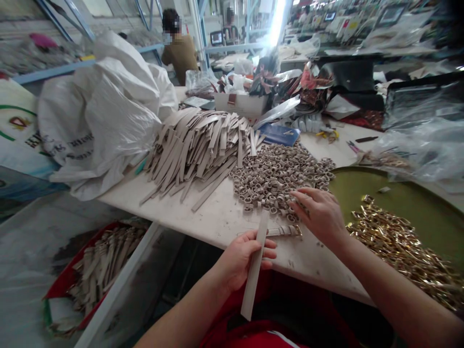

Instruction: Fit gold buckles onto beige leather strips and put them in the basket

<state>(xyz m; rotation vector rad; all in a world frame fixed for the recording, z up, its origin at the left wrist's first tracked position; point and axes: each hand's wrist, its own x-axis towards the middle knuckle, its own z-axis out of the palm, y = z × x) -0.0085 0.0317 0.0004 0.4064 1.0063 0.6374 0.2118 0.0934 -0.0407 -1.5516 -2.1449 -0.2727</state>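
Observation:
A flat beige-grey strap (255, 270) runs lengthwise through my left hand (244, 258), pinched under the thumb, with its upper end pointing at the table. My right hand (321, 212) reaches over the near right edge of a heap of small beige strap loops (275, 169). Its fingers are pressed together; whatever sits between the fingertips is too small to make out. Just beyond my left fingers, a narrow piece with a gold-coloured end (290, 231) lies at the table edge, partly hidden by that hand. A large pile of similar straps (203, 145) is spread left of the loops.
On the right stands a green round tray (384, 188) with many gold buckles (395, 246). A red-rimmed container (97, 275) of straps sits low left. White sacks (108, 106), a blue booklet (279, 134) and a box (239, 104) surround the work table. Another person (181, 53) is farther back.

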